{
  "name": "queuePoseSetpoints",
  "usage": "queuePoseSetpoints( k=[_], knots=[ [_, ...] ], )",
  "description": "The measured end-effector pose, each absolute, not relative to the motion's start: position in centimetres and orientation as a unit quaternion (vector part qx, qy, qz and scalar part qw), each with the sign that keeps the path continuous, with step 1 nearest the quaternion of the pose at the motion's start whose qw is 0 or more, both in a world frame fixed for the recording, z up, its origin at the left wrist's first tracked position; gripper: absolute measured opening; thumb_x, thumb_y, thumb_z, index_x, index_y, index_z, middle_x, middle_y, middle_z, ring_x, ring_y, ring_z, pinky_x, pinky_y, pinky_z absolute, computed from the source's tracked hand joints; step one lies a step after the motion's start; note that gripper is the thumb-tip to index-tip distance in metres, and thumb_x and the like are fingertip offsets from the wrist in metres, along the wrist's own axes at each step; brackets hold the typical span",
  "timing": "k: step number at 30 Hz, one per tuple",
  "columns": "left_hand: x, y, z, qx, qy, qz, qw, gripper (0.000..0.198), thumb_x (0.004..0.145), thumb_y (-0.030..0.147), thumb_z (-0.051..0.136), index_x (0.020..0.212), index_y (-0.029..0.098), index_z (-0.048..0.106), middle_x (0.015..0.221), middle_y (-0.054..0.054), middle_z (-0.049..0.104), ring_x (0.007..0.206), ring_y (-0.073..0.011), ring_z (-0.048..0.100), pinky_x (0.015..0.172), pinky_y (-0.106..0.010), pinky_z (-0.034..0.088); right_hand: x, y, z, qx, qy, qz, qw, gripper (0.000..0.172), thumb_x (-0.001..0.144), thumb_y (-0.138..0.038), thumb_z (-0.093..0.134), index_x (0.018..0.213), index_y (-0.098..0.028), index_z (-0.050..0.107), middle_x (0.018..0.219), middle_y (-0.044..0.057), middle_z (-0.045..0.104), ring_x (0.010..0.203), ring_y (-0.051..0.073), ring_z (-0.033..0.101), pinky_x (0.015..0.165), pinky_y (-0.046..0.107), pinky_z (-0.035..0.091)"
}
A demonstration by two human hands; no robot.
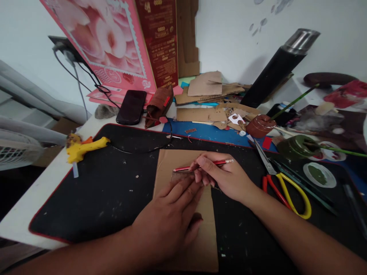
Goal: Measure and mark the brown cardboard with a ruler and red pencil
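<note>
A red pencil (183, 168) with a pale eraser end is pinched in my right hand (218, 173), its tip near the top of a brown cardboard sheet (169, 160). My left hand (174, 210) lies flat on that sheet, fingers stretched forward and pressing down. Under its fingertips a small darker flat piece (179, 175) shows in part; most of it is hidden, and its kind is unclear. The pencil tip rests close to the upper left corner of this piece.
A black mat (120, 191) lies beneath the cardboard. Scissors (275, 172) and a green paint lid (318, 174) are at the right. A yellow glue gun (86, 148) sits left, a phone (131, 107) behind. Cardboard scraps (205, 84) and a black flask (275, 72) stand at the back.
</note>
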State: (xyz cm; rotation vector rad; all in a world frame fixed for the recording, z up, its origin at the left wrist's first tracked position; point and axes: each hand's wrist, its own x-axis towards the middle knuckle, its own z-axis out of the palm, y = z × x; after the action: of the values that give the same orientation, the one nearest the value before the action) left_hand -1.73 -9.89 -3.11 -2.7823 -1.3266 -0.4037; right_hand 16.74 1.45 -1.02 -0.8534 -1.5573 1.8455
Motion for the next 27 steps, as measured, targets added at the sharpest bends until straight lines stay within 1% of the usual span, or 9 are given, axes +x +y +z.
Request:
queuePoseSetpoints(
  k=[5, 10, 20, 27],
  knots=[
    [-1.73, -9.84, -3.07, -0.896, -0.426, -0.129, 0.013, 0.061, 0.114, 0.048, 0.043, 0.157, 0.006, 0.051, 0.161, -0.012, 0.057, 0.154, -0.0279, 0.043, 0.132, -0.039, 0.021, 16.82, 1.45, -1.2, -0.315, -0.588, 0.687, 0.287, 0.044, 0.105, -0.056, 0.066, 0.089, -0.016, 0.078, 0.071, 0.001, 0.068, 0.058, 0.011, 0.055, 0.05, 0.024, 0.04],
    [-1.67, -9.91, -3.15, -0.895, -0.427, -0.127, 0.011, 0.062, 0.114, 0.05, 0.042, 0.157, 0.007, 0.051, 0.161, -0.012, 0.058, 0.154, -0.0287, 0.042, 0.132, -0.04, 0.021, 16.83, 1.44, -1.21, -0.318, -0.594, 0.681, 0.285, 0.043, 0.106, -0.053, 0.065, 0.089, -0.016, 0.078, 0.071, 0.001, 0.068, 0.057, 0.01, 0.055, 0.051, 0.025, 0.04],
    [-1.7, -9.85, -3.08, -0.894, -0.427, -0.132, 0.012, 0.061, 0.114, 0.049, 0.043, 0.158, 0.006, 0.051, 0.16, -0.012, 0.059, 0.153, -0.0278, 0.043, 0.131, -0.039, 0.023, 16.82, 1.45, -1.37, -0.326, -0.598, 0.675, 0.284, 0.041, 0.106, -0.052, 0.064, 0.09, -0.016, 0.077, 0.071, 0.0, 0.067, 0.057, 0.01, 0.055, 0.05, 0.025, 0.039],
    [-1.72, -9.9, -3.07, -0.896, -0.425, -0.128, 0.012, 0.064, 0.113, 0.049, 0.046, 0.159, 0.005, 0.049, 0.16, -0.014, 0.058, 0.154, -0.0291, 0.042, 0.129, -0.042, 0.03, 16.83, 1.49, -1.33, -0.33, -0.597, 0.676, 0.28, 0.042, 0.105, -0.054, 0.065, 0.09, -0.017, 0.076, 0.071, 0.0, 0.067, 0.057, 0.011, 0.056, 0.051, 0.025, 0.04]
  ],
)
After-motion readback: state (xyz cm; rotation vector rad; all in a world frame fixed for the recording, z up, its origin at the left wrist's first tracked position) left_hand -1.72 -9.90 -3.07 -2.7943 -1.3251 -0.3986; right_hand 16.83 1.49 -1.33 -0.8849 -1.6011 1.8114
